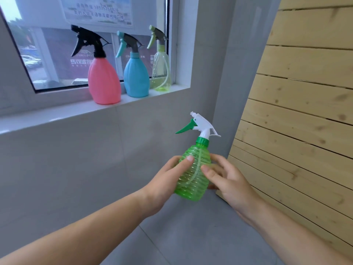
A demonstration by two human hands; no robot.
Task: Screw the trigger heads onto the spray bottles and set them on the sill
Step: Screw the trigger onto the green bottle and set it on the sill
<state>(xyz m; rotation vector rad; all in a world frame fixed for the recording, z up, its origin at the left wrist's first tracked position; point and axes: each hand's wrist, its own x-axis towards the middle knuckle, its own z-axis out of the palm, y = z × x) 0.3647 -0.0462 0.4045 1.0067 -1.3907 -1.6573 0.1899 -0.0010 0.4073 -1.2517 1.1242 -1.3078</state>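
I hold a clear green ribbed spray bottle (pixel 193 175) upright in front of the grey wall, below the sill. A white trigger head (pixel 203 126) with a green lever sits on its green collar. My left hand (pixel 168 180) grips the bottle's left side, thumb across the front. My right hand (pixel 227 178) grips its right side with curled fingers. On the white sill (pixel 57 114) stand three bottles with heads on: a pink bottle (pixel 104 81) with a black head, a blue bottle (pixel 136 75), and a pale yellow-green bottle (pixel 161 71).
A window (pixel 57 50) with a printed notice taped to the glass rises behind the sill. A pale wooden slatted panel (pixel 298 111) leans along the right side, close to my right hand. Grey tiled floor (pixel 200 236) lies below.
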